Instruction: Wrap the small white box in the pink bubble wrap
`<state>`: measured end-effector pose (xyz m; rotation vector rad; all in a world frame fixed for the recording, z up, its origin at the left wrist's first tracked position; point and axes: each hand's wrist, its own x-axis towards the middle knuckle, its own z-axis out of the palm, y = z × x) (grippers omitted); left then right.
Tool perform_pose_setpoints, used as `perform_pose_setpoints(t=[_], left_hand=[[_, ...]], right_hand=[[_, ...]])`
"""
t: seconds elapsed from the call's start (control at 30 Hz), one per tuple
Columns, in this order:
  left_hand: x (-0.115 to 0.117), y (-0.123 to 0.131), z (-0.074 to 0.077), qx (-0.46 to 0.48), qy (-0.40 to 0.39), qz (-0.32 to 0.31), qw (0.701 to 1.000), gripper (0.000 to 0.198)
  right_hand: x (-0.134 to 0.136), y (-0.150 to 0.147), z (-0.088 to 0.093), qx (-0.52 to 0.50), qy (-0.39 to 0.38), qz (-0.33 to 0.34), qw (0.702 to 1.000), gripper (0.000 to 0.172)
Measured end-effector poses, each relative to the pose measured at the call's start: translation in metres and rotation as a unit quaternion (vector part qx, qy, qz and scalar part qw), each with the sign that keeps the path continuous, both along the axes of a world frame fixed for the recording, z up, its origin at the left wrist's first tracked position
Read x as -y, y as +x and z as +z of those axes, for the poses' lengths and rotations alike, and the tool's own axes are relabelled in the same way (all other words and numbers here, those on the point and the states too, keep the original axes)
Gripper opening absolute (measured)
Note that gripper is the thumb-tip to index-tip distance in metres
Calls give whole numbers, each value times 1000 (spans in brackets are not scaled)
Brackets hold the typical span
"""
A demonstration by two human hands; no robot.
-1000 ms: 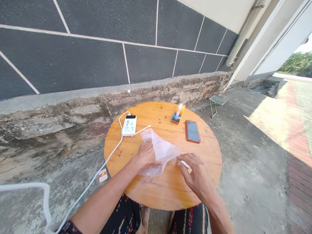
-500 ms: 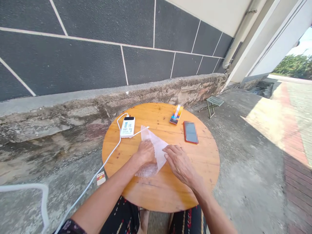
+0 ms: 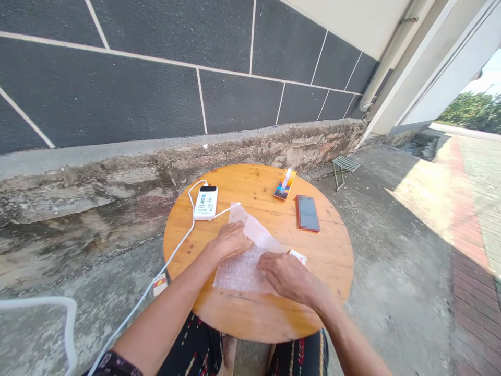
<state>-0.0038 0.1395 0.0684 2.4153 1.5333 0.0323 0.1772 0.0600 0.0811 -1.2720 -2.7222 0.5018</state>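
A sheet of clear bubble wrap [image 3: 242,266] lies spread on the round wooden table [image 3: 329,261] in front of me. My left hand [image 3: 229,241] rests on its upper left part, fingers curled down onto it. My right hand [image 3: 284,271] presses flat on its right side, fingers stretched toward the left. A small white card [image 3: 298,256] with a red mark peeks out just beyond my right hand. A corner of the wrap [image 3: 237,213] sticks up toward the far side.
A white power bank [image 3: 206,202] with a white cable [image 3: 172,256] sits at the table's far left. A phone [image 3: 307,213] in a red case and a colourful small packet [image 3: 285,184] lie at the far right. A folding stool [image 3: 341,167] stands by the wall.
The bubble wrap has been laid out flatter and wider on the table. My right hand moved from the wrap's upper fold down onto its right side; the white card shows again.
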Motion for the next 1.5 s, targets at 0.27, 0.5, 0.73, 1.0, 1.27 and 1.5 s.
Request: perform_pose_setpoints(t=[0.27, 0.5, 0.73, 1.0, 1.27, 1.5], left_hand=[[-11, 9, 0, -14, 40, -44, 998, 45], [-10, 5, -16, -71, 49, -11, 996, 57], [5, -6, -3, -100, 30, -10, 995, 44], [66, -2, -21, 51, 113, -58, 991, 53], [63, -4, -23, 27, 47, -84, 995, 47], [38, 8, -9, 15, 69, -175, 982, 35]], right_hand=[[-27, -8, -26, -38, 51, -157, 986, 66], [-58, 5, -28, -53, 37, -278, 958, 59], [-70, -4, -22, 82, 14, -271, 959, 38], [-19, 44, -18, 39, 91, -207, 973, 52], [11, 56, -13, -46, 53, -235, 969, 51], [30, 28, 37, -285, -133, -33, 949, 52]])
